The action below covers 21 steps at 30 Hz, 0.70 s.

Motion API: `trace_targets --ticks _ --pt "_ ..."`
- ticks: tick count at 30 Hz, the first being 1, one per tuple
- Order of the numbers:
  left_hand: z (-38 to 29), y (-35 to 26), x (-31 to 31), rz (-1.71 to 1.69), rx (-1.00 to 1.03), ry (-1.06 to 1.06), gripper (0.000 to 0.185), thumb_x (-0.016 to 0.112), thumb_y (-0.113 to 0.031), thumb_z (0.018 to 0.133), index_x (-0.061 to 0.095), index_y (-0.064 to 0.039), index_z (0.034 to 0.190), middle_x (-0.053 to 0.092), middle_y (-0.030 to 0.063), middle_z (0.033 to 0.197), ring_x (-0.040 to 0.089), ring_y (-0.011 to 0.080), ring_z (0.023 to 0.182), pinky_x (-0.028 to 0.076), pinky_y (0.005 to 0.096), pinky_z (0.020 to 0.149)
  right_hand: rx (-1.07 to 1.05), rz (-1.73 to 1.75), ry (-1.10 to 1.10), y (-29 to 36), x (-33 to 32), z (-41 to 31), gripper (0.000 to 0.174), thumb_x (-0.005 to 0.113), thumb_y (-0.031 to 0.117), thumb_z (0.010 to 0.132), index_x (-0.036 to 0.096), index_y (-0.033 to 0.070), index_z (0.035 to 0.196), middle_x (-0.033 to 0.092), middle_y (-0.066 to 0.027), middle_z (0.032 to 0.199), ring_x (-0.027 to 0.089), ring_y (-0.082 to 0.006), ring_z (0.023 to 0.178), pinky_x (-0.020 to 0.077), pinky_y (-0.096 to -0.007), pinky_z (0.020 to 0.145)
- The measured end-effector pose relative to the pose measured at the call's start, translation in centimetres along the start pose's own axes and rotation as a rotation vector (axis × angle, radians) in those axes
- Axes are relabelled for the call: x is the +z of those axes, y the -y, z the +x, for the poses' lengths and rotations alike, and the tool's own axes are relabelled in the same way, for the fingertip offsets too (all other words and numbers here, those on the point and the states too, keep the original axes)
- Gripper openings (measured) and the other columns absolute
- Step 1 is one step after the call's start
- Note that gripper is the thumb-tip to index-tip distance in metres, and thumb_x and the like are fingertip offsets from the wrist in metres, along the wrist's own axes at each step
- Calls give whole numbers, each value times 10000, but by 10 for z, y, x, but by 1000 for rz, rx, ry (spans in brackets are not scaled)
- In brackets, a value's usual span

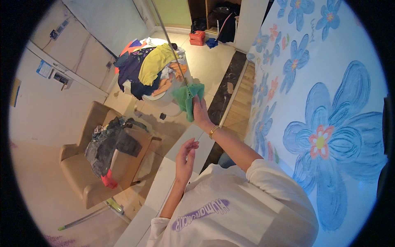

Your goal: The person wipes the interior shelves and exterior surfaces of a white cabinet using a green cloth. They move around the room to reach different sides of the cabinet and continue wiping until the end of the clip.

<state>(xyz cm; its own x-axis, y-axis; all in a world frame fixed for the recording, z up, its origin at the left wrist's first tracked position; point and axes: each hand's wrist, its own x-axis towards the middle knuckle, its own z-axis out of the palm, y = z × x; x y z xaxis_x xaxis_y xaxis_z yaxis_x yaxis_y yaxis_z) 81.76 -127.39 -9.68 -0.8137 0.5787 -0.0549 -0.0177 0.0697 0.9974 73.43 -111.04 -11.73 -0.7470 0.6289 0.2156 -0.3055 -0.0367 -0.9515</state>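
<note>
In my right hand (201, 113) is a green cloth (189, 97), bunched around a thin metal pole (168, 38). The pole slants from the cloth up to the top of the view. A gold-coloured bracelet (213, 132) circles the right wrist. My left hand (185, 160) hangs lower, apart from the cloth, with loosely curled fingers and nothing in it. Behind the cloth stands a pale tub (168, 103) heaped with clothes, among them a yellow garment (157, 63) and a dark purple one (133, 66).
A tan armchair (74, 169) at left bears dark clothes (108, 145) and a red item (108, 179). Below my hands runs a white panelled surface (148, 200). Flowers decorate the wall (277, 123) at right. Red boxes (197, 37) stand near an open cabinet (213, 15).
</note>
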Motion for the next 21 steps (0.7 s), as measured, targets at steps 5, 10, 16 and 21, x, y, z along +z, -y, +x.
trace_targets --ticks 5,10,16,21 --pt "21 10 14 -78 -31 -10 324 473 -165 901 465 6 1176 558 90 1059 512 164 966 376 289 890 92 242 155 36 0 23 371 365 356 931 491 8 905 510 -37 763 479 -112 679 424 -282 625" --pt "63 24 50 -135 -109 28 308 431 -111 910 448 12 1192 556 88 1054 509 157 966 378 277 877 -18 207 468 115 -21 66 418 429 406 907 515 -1 950 562 -41 837 492 -89 724 427 -263 636" --pt "144 33 124 -128 -169 57 293 452 -175 909 489 -26 1158 562 63 1050 509 145 964 376 291 883 -582 -736 60 78 -171 133 338 431 301 921 524 -8 1023 571 -69 886 515 -130 817 433 -305 750" --pt "236 53 218 -324 -211 208 280 467 -127 900 480 -16 1157 559 74 1052 516 159 973 383 291 898 12 -757 -58 78 -326 158 373 557 32 774 487 21 1140 524 -186 1099 490 -341 1021 387 -380 872"
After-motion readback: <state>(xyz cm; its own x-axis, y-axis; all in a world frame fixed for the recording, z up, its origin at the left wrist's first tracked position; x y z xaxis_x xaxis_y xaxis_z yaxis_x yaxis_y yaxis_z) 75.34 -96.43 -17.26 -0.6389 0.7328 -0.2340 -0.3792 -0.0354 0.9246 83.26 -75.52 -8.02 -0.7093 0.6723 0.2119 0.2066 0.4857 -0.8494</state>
